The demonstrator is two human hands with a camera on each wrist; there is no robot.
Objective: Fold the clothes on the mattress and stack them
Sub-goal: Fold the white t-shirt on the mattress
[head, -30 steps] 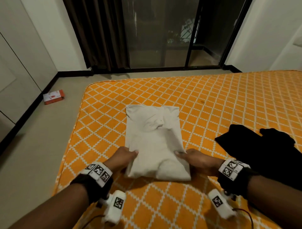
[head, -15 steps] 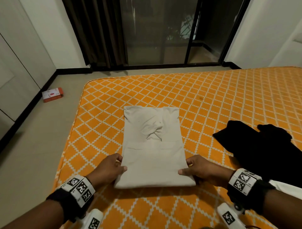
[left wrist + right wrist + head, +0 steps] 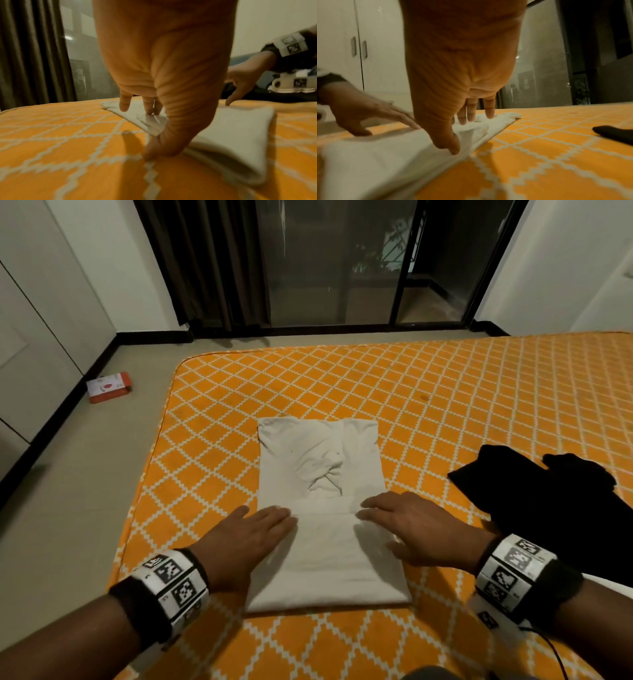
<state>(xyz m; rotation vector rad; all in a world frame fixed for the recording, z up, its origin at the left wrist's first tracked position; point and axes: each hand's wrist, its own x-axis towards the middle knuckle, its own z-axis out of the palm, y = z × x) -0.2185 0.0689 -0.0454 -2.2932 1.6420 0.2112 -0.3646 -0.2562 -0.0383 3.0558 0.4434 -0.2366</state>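
Observation:
A folded white garment (image 3: 322, 529) lies as a long rectangle on the orange diamond-patterned mattress (image 3: 445, 405). My left hand (image 3: 255, 534) lies flat on its left edge, fingers straight. My right hand (image 3: 404, 525) lies flat on its right side, fingers spread. In the left wrist view my left fingertips (image 3: 150, 108) press the white garment (image 3: 231, 135). The right wrist view shows my right hand's fingers (image 3: 471, 115) on the white garment (image 3: 385, 162), thumb near its edge. A crumpled black garment (image 3: 555, 508) lies on the mattress to the right.
The mattress's left edge (image 3: 150, 474) drops to a beige floor (image 3: 68, 525). A small orange and white box (image 3: 109, 386) lies on the floor by the white cupboards. A glass sliding door (image 3: 335, 261) and a dark curtain (image 3: 205, 261) stand beyond the mattress.
Both hands let go of the garment's near corners and moved forward. They now lie flat on top of it. The garment's lower part is smoother.

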